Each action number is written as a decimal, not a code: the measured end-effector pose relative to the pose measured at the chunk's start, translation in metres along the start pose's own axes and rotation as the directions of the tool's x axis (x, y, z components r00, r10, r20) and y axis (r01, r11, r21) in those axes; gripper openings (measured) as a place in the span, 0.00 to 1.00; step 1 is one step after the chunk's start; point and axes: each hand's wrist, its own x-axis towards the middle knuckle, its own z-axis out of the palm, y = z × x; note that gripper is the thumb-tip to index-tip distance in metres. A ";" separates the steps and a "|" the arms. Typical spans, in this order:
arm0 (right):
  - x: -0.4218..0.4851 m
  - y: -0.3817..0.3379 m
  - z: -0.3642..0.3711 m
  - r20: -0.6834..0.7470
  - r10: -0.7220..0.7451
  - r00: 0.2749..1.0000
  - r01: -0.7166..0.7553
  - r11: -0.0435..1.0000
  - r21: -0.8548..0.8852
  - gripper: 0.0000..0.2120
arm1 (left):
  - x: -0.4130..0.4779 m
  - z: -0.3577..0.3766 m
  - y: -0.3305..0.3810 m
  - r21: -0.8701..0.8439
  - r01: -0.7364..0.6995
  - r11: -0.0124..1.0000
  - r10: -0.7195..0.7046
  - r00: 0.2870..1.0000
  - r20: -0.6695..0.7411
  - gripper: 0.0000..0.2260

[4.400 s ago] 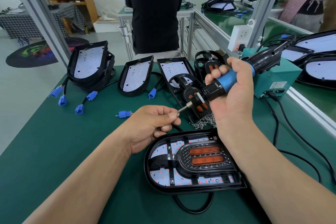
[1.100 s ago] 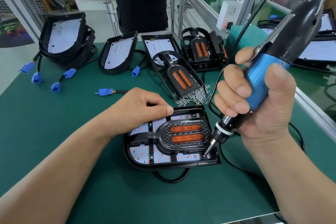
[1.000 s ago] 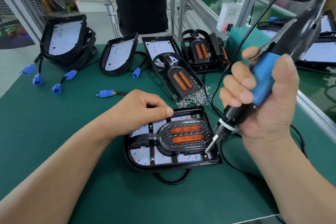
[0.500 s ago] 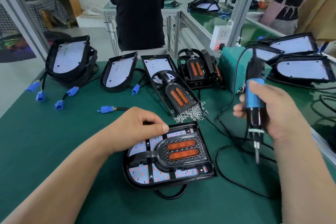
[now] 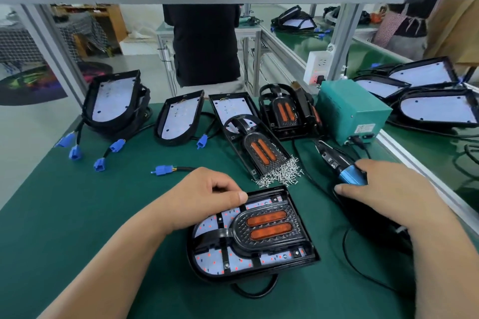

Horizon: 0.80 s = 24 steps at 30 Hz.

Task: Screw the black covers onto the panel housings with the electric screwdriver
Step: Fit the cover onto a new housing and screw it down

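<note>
Fingers [image 5: 223, 188] of my left hand [image 5: 204, 199] are curling over the far rim of the panel housing [image 5: 311, 258], steadying it. My right hand [image 5: 383, 191] is gripping the electric screwdriver [image 5: 348, 179] down on the table [image 5: 77, 215] beside it. Screws are showing in this black cover [image 5: 290, 215], so I'm judging it fastened, while bare housings [image 5: 114, 101] are waiting behind.

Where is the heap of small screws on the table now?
In the head view the heap of screws lies near the middle of the green table, just beyond the panel housing under the left hand and left of the electric screwdriver.
</note>
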 end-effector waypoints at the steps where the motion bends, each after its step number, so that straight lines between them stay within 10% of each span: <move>1: -0.001 0.000 0.001 0.004 0.003 1.000 -0.003 1.000 0.019 0.25 | 0.000 0.000 0.000 0.002 -0.002 1.000 0.002 1.000 0.001 0.16; 6: -0.003 -0.001 0.002 -0.135 0.008 0.991 0.015 0.986 0.166 0.30 | -0.001 -0.001 -0.002 0.031 0.008 0.999 -0.010 0.999 0.041 0.19; 10: -0.016 -0.026 -0.005 -0.363 -0.089 0.928 0.257 0.857 0.447 0.16 | 0.004 -0.011 -0.013 0.074 0.059 0.996 -0.043 0.979 -0.199 0.13; 13: -0.030 -0.055 -0.004 -0.247 -0.333 0.910 0.412 0.667 0.621 0.14 | 0.009 -0.020 -0.023 0.376 0.155 0.914 -0.019 0.939 -0.342 0.09; 20: -0.028 -0.072 0.020 0.084 -0.559 0.825 0.400 0.682 0.612 0.26 | 0.015 -0.024 -0.021 0.639 0.325 0.697 -0.072 0.918 -0.389 0.11; 24: -0.027 -0.078 0.023 0.089 -0.574 0.814 0.305 0.553 0.775 0.18 | 0.010 -0.020 -0.017 0.464 0.266 0.845 -0.096 0.928 -0.359 0.12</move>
